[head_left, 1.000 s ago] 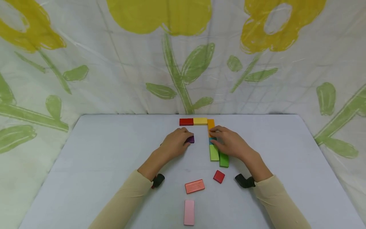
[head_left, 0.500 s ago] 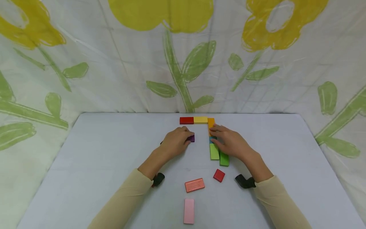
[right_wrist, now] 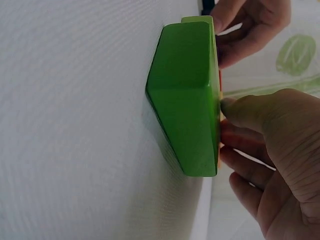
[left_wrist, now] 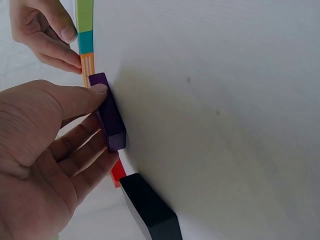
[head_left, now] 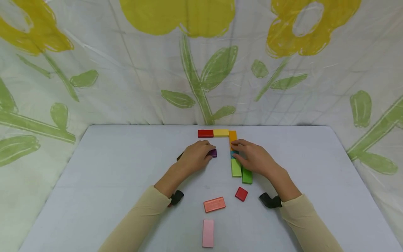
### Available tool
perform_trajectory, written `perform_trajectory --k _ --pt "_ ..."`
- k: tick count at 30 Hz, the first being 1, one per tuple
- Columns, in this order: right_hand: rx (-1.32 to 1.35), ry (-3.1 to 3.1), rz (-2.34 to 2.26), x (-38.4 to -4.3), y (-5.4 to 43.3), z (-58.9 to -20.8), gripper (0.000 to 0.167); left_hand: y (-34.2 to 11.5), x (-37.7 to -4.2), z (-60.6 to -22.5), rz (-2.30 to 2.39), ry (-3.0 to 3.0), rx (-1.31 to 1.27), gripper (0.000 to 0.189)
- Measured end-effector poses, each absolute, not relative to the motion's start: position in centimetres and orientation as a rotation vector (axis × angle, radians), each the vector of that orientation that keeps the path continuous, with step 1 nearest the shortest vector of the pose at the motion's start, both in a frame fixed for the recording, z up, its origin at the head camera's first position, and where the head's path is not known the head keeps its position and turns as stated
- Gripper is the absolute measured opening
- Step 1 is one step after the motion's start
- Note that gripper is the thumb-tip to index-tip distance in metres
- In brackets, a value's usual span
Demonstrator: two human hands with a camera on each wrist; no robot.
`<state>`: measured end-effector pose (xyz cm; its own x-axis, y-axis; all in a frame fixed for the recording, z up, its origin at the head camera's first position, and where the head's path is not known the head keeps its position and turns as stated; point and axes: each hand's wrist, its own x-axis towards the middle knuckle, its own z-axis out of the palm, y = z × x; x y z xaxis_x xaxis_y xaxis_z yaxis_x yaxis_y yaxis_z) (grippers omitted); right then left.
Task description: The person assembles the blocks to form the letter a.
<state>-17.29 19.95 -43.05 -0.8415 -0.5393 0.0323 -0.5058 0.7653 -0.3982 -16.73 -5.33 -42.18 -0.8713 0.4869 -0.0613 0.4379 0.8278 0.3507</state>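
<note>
My left hand [head_left: 195, 155] pinches a purple block [left_wrist: 111, 117] between thumb and fingertips. In the head view, the block's exposed end points right, towards a row of blocks. My right hand [head_left: 252, 155] lies at that row, fingertips touching the orange block [head_left: 232, 134] and thumb by the teal block [left_wrist: 86, 42]; its fingers are loosely bent and lift nothing. Nearer in the row is a lime green block [head_left: 235, 168], with a green block [head_left: 247, 176] along its right side. A black block [left_wrist: 152, 207] stands near my left hand, mostly hidden by it in the head view.
Dark red [head_left: 205, 133] and yellow [head_left: 221, 133] blocks meet the orange one at the table's far edge. Closer in lie a small red block [head_left: 241, 194], a coral block [head_left: 214, 204] and a pink block [head_left: 208, 233]. A flower-painted cloth [head_left: 135, 84] hangs behind the white table [head_left: 110, 182].
My left hand has shifted slightly right with the purple block, and more of the dark block shows at its left. The right hand has stayed in place.
</note>
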Motion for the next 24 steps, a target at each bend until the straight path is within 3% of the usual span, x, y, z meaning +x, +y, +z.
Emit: perform_trajectory --k 24 --pt "-0.866 2.827 -0.675 -17.6 20.3 -43.1 0.042 -2.9 -17.3 -41.8 0.453 2.815 0.791 0.032"
